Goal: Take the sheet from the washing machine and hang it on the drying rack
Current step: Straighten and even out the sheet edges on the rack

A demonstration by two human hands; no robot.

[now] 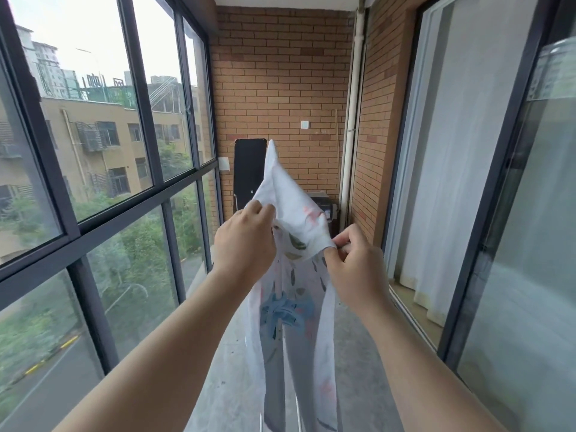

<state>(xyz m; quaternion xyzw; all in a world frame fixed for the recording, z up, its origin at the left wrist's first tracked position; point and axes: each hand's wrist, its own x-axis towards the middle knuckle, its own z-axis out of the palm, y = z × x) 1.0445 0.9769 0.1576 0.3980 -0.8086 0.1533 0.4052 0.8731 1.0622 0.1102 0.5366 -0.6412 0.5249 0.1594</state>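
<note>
The left hand (246, 241) and right hand (355, 263) pinched the thin white leaf-printed sheet (296, 219) in curled fingers (265, 209) below its peaked corner; sliding them apart along that edge would likely spread it.

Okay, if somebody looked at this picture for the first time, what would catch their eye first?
The white sheet with leaf prints is held up at centre frame, one corner peaking upward and the rest hanging down. The left hand grips its upper edge and the right hand pinches it just to the right. Behind, an orange brick wall closes the far end, with tall dark-framed windows along the left.
</note>
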